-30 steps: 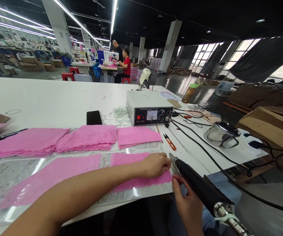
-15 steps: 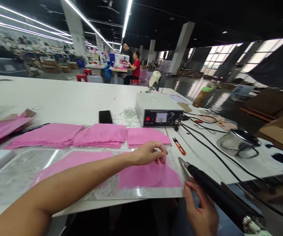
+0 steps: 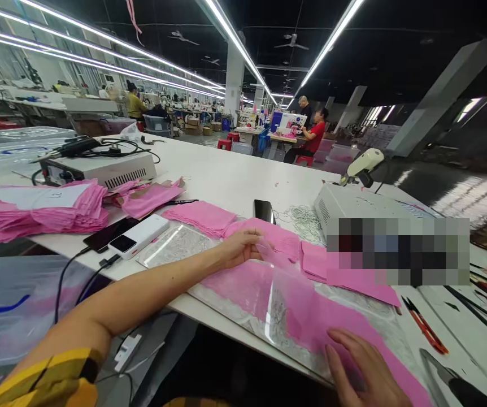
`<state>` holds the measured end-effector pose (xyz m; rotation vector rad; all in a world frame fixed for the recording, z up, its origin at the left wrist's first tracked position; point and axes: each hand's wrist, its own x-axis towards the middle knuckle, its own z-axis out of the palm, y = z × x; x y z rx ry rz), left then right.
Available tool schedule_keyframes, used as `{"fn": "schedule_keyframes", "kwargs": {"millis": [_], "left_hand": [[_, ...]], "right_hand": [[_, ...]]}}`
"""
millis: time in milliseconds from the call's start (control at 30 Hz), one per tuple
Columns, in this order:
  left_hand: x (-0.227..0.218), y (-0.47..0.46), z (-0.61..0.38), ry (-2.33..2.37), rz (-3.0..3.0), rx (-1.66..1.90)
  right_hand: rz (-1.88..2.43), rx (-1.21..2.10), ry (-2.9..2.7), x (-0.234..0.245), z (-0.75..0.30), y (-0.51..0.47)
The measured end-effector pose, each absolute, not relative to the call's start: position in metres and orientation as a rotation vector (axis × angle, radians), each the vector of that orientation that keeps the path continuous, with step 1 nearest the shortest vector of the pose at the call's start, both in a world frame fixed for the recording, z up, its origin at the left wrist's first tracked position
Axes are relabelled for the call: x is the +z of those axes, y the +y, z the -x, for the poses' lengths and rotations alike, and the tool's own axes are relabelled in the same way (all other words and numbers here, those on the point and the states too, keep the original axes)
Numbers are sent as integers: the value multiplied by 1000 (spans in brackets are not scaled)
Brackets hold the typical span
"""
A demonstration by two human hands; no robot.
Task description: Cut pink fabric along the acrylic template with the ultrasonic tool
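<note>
Left hand (image 3: 240, 249): we see its fingertips pinching one sheer pink piece (image 3: 288, 277), raised above the clear mat (image 3: 188, 243). The piece's long axis slants down toward the right hand (image 3: 364, 370). That hand is loosely open, cut off by the lower edge; we cannot tell whether it touches cloth. Pixelation hides the pale box's (image 3: 366, 206) front. We count three pink stacks (image 3: 201, 217) behind.
</note>
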<state>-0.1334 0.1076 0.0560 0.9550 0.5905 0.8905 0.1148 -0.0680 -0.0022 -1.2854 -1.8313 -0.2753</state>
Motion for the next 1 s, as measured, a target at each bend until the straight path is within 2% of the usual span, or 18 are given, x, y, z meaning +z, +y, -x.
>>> {"fn": "schedule_keyframes", "kwargs": {"millis": [200, 367, 500, 800, 1000], "left_hand": [[42, 99, 206, 589, -867, 997], [29, 96, 246, 592, -841, 974], [26, 95, 255, 559, -856, 902], [41, 96, 240, 507, -912, 774], [39, 93, 263, 615, -877, 841]], "right_hand": [[1259, -133, -1992, 6, -85, -28], [1515, 182, -1970, 12, -84, 4], [1673, 379, -1960, 19, -80, 28], [1739, 467, -2019, 27, -66, 42], [1719, 792, -1953, 42, -58, 48]]}}
